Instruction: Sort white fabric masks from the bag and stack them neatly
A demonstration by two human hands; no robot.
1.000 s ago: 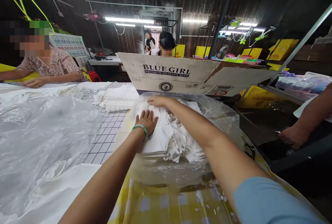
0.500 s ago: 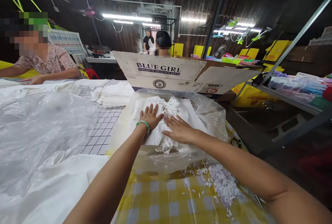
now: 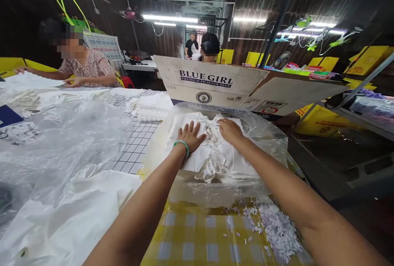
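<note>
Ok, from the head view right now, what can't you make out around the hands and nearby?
All in the head view:
Left hand: its palm, hidden against the white cloths.
Right hand: whether it grips or just rests; its own back hides the palm.
Pale bits: what they are; too small.
Cardboard box: its smallest print, too small.
Dark blue item: the rest, cut off by the left edge.

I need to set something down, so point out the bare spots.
Grid cloth lies bare between the plastic sheeting and filled bag; yellow checked cloth is mostly bare nearer you, left of the scrap pile. The bag is crowded: white cloths lie under the left hand and right hand.
</note>
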